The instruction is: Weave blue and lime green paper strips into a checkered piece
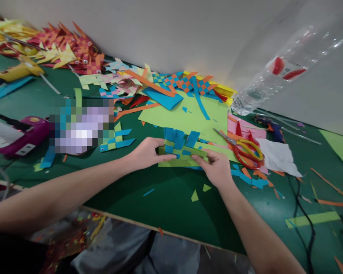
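Between my hands is a woven piece of blue and green paper strips point(179, 144), held just above the green table point(160, 205). My left hand point(149, 153) pinches its left side, thumb on the front. On the right side, my right hand point(214, 163) grips it near a green strip end, with its thumb on the front too. Blue strip ends stick up along its top. Light green paper point(188, 116) lies behind it. A finished-looking blue and green woven fish point(117, 141) rests left of my left hand.
Red-orange scissors point(247, 154) lie right of the paper, near a white tissue point(280, 156). A plastic bottle point(277, 70) leans at the back right. A yellow glue gun point(18, 70), a purple power strip point(31, 133) and red woven fish point(68, 45) are at left. Black cable point(310, 224) runs at right.
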`<state>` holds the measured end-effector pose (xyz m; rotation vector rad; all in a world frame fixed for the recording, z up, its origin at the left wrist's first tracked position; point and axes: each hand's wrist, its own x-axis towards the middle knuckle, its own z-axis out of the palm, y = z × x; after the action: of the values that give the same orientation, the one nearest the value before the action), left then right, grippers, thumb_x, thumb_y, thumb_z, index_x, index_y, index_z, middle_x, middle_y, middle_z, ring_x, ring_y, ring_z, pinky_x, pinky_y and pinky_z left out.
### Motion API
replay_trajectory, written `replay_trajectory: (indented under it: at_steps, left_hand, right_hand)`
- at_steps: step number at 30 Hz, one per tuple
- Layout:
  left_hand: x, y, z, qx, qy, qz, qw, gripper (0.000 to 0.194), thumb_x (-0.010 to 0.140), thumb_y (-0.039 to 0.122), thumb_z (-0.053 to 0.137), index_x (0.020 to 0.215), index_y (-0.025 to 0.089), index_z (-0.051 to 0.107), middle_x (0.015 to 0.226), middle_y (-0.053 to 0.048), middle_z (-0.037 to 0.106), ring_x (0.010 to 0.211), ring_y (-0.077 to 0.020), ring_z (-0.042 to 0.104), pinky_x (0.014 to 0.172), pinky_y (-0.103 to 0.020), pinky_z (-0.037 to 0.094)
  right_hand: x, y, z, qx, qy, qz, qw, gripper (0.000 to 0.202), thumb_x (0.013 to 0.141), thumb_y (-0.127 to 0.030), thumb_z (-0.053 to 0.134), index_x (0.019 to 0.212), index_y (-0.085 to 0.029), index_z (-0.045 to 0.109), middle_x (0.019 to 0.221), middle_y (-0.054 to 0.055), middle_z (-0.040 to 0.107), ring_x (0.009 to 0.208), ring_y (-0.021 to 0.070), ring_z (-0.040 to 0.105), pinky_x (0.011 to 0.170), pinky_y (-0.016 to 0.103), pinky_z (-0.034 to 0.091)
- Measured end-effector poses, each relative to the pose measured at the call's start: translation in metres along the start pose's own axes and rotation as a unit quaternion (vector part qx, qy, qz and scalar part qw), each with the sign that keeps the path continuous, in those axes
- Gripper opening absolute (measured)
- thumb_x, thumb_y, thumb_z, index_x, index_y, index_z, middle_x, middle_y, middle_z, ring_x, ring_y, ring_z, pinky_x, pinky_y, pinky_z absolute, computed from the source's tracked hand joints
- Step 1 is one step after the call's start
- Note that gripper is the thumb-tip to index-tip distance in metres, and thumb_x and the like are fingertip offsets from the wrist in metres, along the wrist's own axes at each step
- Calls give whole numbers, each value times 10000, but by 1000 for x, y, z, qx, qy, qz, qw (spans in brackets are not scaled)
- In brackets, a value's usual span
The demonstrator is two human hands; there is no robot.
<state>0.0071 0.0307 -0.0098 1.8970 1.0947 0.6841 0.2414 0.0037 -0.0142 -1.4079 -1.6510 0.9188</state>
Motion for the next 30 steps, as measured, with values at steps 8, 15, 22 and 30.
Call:
replay_trajectory:
  at_steps: [8, 15, 22, 30]
  left_hand:
    - [0, -3, 8, -149, -7, -51, 988, 290, 694, 386, 742, 905, 187, 723, 882, -28, 742, 745, -188, 682, 635, -288, 567]
    - [-1, 0, 9, -130, 30, -81, 988, 304, 701, 415, 721, 882, 171, 735, 871, -28, 745, 692, -177, 674, 590, -264, 554]
    - [-1, -1, 9, -104, 46, -47, 992, 334, 716, 411, 707, 933, 158, 730, 930, -49, 738, 744, -188, 669, 650, -285, 559]
    - [-1, 6, 4, -98, 97, -39, 990, 299, 747, 433, 677, 847, 159, 746, 841, -39, 747, 763, -200, 692, 642, -263, 559]
  right_hand:
    - [-4, 0, 4, 27, -4, 2, 1000, 151, 730, -365, 718, 772, -221, 703, 718, -12, 686, 680, 166, 628, 635, 290, 498]
    - [-4, -3, 4, -21, -9, -35, 999, 197, 815, -373, 626, 769, -190, 684, 711, 0, 680, 677, 163, 624, 628, 280, 491]
    - [-2, 5, 6, -110, 51, -122, 985, 105, 804, -317, 644, 817, -229, 701, 802, 20, 720, 859, 222, 675, 792, 361, 542]
    - [-1, 7, 7, -155, 29, -212, 964, 56, 819, -250, 629, 811, -233, 682, 755, -1, 726, 745, 200, 685, 915, 441, 511]
